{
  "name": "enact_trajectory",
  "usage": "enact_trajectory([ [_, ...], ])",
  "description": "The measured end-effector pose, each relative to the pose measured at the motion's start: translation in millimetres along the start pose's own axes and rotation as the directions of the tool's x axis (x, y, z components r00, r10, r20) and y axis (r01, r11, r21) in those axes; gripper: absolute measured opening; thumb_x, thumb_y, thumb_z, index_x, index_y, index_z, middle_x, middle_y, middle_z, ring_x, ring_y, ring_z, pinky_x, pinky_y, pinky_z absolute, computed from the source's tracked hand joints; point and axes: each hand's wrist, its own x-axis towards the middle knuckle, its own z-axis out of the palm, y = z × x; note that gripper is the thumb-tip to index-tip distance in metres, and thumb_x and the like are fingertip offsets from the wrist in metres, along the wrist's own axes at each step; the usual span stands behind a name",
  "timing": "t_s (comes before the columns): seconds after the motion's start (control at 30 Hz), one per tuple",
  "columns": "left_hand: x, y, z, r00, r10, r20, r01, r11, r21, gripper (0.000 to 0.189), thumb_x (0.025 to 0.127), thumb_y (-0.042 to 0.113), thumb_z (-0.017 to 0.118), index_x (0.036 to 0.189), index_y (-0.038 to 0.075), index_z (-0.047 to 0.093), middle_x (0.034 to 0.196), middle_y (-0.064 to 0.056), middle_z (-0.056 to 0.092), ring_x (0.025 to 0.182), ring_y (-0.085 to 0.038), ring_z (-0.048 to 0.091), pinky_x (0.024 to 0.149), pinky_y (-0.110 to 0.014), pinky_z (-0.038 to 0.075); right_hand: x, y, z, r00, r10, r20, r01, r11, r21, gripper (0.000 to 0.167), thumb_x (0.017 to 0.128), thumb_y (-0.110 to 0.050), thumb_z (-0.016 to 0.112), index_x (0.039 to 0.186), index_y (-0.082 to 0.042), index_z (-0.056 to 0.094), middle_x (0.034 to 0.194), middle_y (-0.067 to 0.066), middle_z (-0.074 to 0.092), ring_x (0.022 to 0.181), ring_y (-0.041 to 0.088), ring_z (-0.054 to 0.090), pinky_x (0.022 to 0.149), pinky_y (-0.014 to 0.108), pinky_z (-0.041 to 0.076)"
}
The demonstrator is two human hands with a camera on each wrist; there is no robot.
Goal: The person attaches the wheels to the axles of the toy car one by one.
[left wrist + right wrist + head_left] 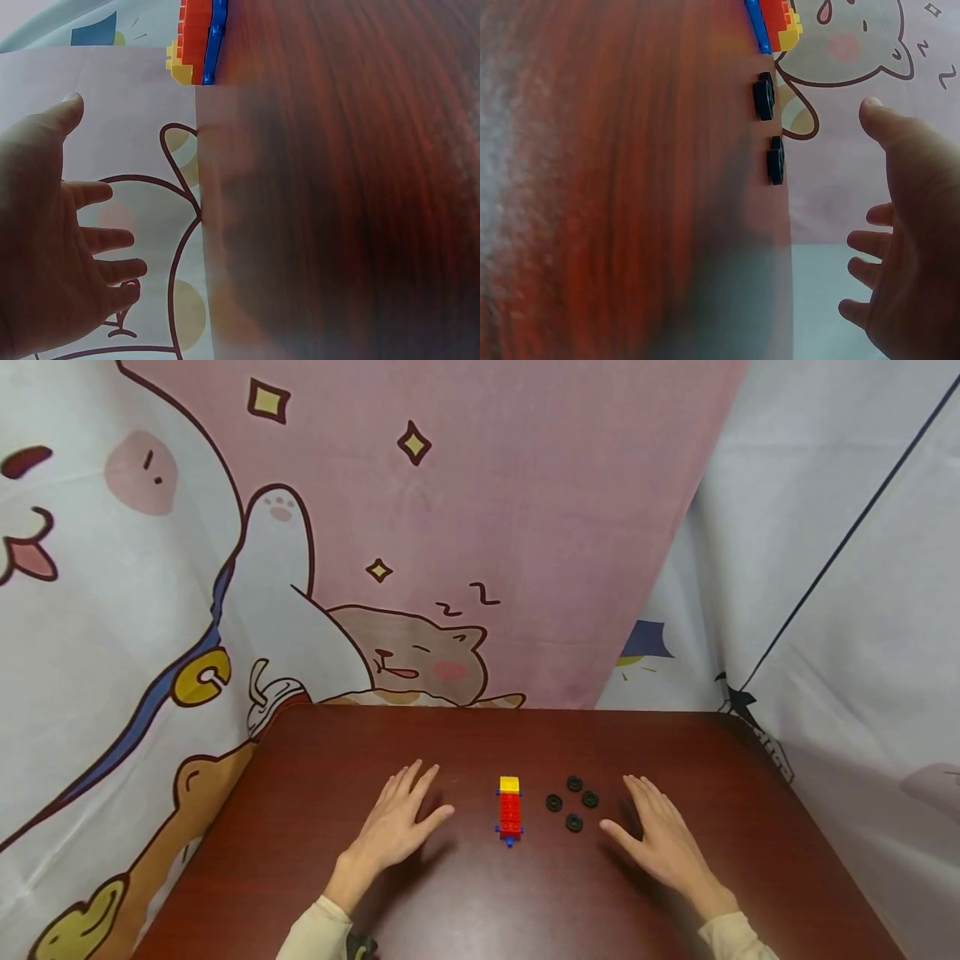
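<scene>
A small toy car body of red, yellow and blue building bricks (pixel 510 810) stands mid-table, its yellow end facing away from me. Several black toy wheels (pixel 574 822) lie loose just to its right. My left hand (pixel 397 822) hovers left of the bricks, fingers spread and holding nothing. To the right of the wheels my right hand (pixel 663 839) is held out the same way, also without anything in it. In the left wrist view the brick body (pixel 196 41) shows at the top; the right wrist view has black wheels (pixel 764 97) beside its yellow end.
The dark reddish-brown table (pixel 510 910) has its far edge against a pink and white curtain (pixel 570 527) printed with cartoon animals. White cloth (pixel 847 568) hangs along the right side. A dark object (pixel 362 947), partly cut off, shows by the left sleeve.
</scene>
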Motion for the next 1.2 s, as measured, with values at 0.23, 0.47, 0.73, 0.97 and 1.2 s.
enact_trajectory([
  [0.23,-0.5,-0.8,4.4,1.000,0.007,-0.005,-0.007,0.999,-0.034,0.079,0.093,0.066,0.051,0.155,0.020,0.035,0.162,-0.015,0.030,0.149,-0.038,0.027,0.122,-0.058,0.021,-4.4,1,5,0.997,0.080,-0.005,-0.080,0.995,0.058,0.087,0.090,-0.059,0.064,0.152,-0.005,0.035,0.151,0.024,0.040,0.138,0.045,0.037,0.106,0.068,0.031],
  [0.47,-1.1,-1.8,12.1,0.998,0.056,-0.029,-0.057,0.998,-0.029,0.078,0.092,0.059,0.061,0.153,0.017,0.039,0.156,-0.018,0.038,0.144,-0.037,0.037,0.116,-0.057,0.033,-10.1,1,14,0.992,0.110,-0.059,-0.105,0.990,0.091,0.076,0.091,-0.052,0.068,0.144,-0.002,0.046,0.138,0.023,0.053,0.128,0.043,0.048,0.099,0.065,0.039],
  [0.73,-3.4,-0.1,17.0,0.998,0.048,-0.045,-0.051,0.997,-0.051,0.075,0.091,0.057,0.063,0.151,0.016,0.042,0.153,-0.015,0.043,0.141,-0.034,0.043,0.112,-0.056,0.039,-13.4,-3,20,0.989,0.126,-0.077,-0.115,0.985,0.132,0.070,0.090,-0.050,0.069,0.139,-0.004,0.051,0.132,0.020,0.058,0.124,0.040,0.051,0.099,0.061,0.040],
  [0.97,-4.0,4.2,24.5,0.998,0.025,-0.060,-0.031,0.994,-0.102,0.070,0.093,0.053,0.064,0.149,0.016,0.045,0.150,-0.014,0.047,0.138,-0.032,0.047,0.109,-0.056,0.043,-13.5,-6,22,0.989,0.136,-0.064,-0.123,0.977,0.177,0.066,0.091,-0.047,0.069,0.138,-0.004,0.052,0.133,0.021,0.059,0.125,0.038,0.051,0.099,0.061,0.043],
  [1.2,-2.5,12.8,32.0,0.998,0.016,-0.068,-0.025,0.991,-0.132,0.066,0.095,0.054,0.060,0.146,0.015,0.048,0.147,-0.011,0.052,0.135,-0.029,0.050,0.107,-0.053,0.046,-14.3,-9,26,0.990,0.131,-0.052,-0.118,0.974,0.195,0.062,0.092,-0.045,0.070,0.137,-0.006,0.054,0.130,0.017,0.063,0.122,0.036,0.053,0.097,0.060,0.044],
])
